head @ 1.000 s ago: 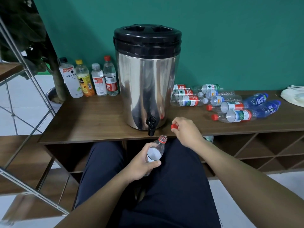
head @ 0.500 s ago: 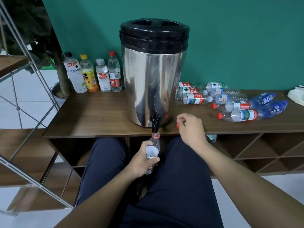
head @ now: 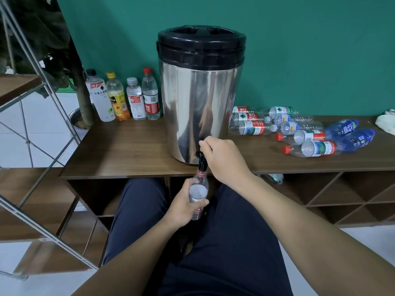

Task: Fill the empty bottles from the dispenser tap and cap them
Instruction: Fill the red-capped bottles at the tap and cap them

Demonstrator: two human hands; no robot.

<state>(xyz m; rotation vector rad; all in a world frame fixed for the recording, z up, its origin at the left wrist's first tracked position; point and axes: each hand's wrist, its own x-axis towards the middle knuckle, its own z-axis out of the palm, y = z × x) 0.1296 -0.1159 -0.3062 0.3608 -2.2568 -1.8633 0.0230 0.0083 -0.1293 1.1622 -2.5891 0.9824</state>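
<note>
A steel dispenser (head: pixel 201 99) with a black lid stands on the wooden shelf top (head: pixel 128 150). Its black tap (head: pixel 202 160) juts over the front edge. My left hand (head: pixel 183 207) grips a clear uncapped bottle (head: pixel 198 192) upright, its red-ringed neck right under the spout. My right hand (head: pixel 224 157) pinches the tap lever with curled fingers. The red cap seen before is hidden from view. Several empty bottles (head: pixel 299 133) lie on their sides to the right of the dispenser.
Several upright capped bottles (head: pixel 126 97) stand left of the dispenser against the green wall. A metal-framed stair (head: pixel 42 146) rises at the left. Open shelf compartments (head: pixel 342 197) sit below the top. A pale cloth (head: pixel 384 124) lies at the far right.
My left hand raised the bottle from my lap until its neck met the spout. My right hand moved left from the shelf edge onto the tap lever.
</note>
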